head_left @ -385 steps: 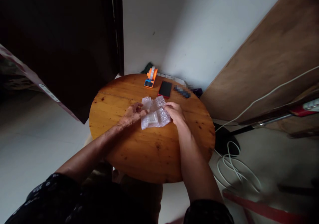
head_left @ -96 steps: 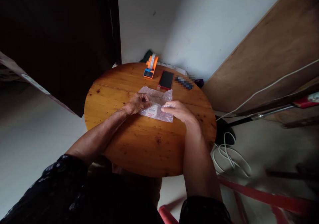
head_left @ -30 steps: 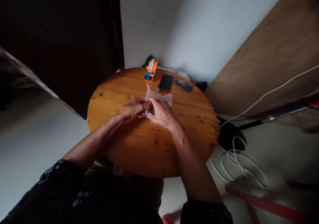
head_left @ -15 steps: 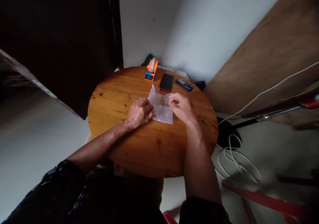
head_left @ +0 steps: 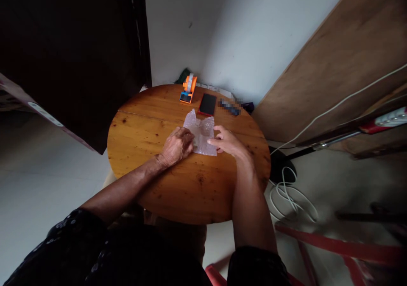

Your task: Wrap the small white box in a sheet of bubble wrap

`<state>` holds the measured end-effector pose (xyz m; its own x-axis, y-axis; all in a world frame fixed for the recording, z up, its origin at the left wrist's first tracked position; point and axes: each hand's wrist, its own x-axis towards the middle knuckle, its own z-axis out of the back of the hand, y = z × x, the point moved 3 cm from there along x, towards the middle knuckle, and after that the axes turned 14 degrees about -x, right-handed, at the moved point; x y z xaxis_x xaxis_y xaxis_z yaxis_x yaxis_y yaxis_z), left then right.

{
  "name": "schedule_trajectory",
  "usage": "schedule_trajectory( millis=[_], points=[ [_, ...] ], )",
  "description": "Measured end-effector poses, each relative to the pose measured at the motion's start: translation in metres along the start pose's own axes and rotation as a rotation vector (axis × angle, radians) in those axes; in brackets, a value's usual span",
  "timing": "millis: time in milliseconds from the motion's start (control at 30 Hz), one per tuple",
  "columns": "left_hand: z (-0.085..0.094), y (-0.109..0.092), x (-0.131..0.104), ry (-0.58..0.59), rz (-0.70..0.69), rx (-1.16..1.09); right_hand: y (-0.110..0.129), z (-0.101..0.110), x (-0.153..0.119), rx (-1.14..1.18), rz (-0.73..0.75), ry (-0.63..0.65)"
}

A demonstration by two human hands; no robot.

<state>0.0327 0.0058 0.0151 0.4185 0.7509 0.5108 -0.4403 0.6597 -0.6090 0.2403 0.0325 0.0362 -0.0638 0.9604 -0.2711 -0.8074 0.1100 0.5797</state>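
A piece of clear bubble wrap (head_left: 203, 139) lies on the round wooden table, its top edge sticking up in two flaps. My left hand (head_left: 178, 144) is closed at its left edge, fingers curled onto the plastic; the fingertips are partly hidden. On the other side, my right hand (head_left: 227, 141) has thumb and fingers apart, with the thumb touching the wrap's right edge. Just beyond the wrap is a flat black-faced, red-edged device (head_left: 207, 104) that looks like a phone. Whether anything sits inside the wrap I cannot tell.
An orange tape dispenser (head_left: 188, 89) stands at the back of the wooden table (head_left: 190, 192). Right of the phone-like device is a dark, partly blurred object (head_left: 229, 107). A white cable (head_left: 288, 197) lies coiled on the floor, near a red chair-like frame (head_left: 333, 240).
My right hand has let go of the wrap's upper right part, moved down a little and spread its fingers at the right edge. My left hand stays at the left edge.
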Motion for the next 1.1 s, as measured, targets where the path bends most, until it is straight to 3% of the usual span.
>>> schedule_trajectory(
  millis=[167,367,533,767,1000,1100],
  points=[
    [0.001,-0.003,-0.002,-0.004,0.051,0.009,-0.001,0.003,0.002,0.119,0.059,-0.079],
    [0.000,-0.004,-0.002,-0.011,0.007,0.120,0.003,-0.006,0.004,0.051,0.003,-0.039],
    [0.002,-0.007,-0.001,-0.001,-0.007,0.185,0.005,-0.013,0.013,0.109,0.102,-0.135],
    [0.005,-0.010,0.001,0.050,0.028,0.259,0.023,-0.018,0.008,0.255,0.247,-0.177],
    [0.002,-0.009,0.002,0.044,0.077,0.122,0.039,-0.036,0.006,0.450,0.209,-0.173],
    [0.000,-0.003,0.002,-0.007,0.136,-0.019,0.041,-0.037,0.001,0.502,0.170,-0.103]
  ],
)
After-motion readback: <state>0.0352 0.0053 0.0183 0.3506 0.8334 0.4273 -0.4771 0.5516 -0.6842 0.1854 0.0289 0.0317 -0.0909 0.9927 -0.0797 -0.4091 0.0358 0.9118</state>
